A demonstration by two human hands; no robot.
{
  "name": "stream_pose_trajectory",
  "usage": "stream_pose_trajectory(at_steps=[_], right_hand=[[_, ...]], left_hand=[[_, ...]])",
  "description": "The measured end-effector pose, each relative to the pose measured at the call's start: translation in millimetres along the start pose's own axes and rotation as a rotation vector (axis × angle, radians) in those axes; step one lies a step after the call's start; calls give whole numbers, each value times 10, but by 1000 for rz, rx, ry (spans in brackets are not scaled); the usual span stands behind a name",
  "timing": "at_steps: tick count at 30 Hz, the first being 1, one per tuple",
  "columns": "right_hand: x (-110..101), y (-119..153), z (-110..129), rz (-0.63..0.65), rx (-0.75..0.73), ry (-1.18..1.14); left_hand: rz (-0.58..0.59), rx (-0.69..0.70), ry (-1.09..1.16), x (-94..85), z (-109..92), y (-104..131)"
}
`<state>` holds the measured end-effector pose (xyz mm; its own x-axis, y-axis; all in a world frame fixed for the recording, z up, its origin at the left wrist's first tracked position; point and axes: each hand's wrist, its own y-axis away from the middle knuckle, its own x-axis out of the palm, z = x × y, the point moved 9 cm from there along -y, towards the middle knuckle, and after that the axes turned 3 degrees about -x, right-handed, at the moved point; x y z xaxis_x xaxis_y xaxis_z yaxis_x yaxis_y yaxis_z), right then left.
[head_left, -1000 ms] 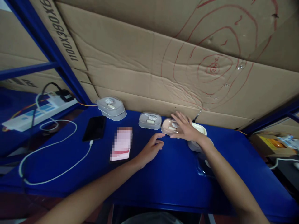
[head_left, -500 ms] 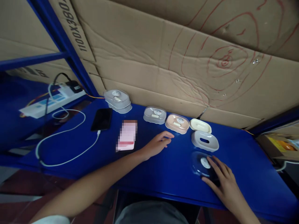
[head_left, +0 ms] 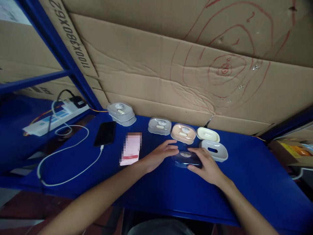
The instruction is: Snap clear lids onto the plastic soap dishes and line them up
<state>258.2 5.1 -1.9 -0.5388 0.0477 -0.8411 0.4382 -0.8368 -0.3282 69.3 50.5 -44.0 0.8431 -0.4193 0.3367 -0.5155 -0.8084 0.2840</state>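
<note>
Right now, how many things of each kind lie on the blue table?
Closed soap boxes: 4 (stack of two grey, grey, peach)
Open trays: 2 (cream, grey-white)
Clear lid under both hands: 1
Phone: 1
Card pack: 1
Total: 9
</note>
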Motion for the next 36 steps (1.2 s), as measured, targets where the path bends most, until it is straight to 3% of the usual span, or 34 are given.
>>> stream_pose_trajectory(at_steps=[3,8,13,16,19,21,25,29,33,36], right_hand=[[58,67,-2,-79,47,-2],[42,62,-21,-160,111,-45],[36,55,18,-167,85,-42],[63,40,121,-99,-1,-13],[93,22,181,83,-125,-3],[-45,17,52,90,-119,17],[-466,91,-545,-40,84,207],[-489,296,-1001,107,201,289],[-555,386,-1022,130,177,200],[-715,232,-977,72,116,160]], left_hand=[[-20,26,66,-21,0,-6],[-115,57,-24,-35,25,-28],[-28,-71,174,98,142,4],[57,-128,366,167,162,32],[-7,-119,415,75,129,31],[-61,-111,402,15,94,31],[-87,-84,282,3,-13,55],[-103,-47,179,-1,-92,83],[-98,-55,125,0,-72,82],[-101,-48,94,-4,-63,71]])
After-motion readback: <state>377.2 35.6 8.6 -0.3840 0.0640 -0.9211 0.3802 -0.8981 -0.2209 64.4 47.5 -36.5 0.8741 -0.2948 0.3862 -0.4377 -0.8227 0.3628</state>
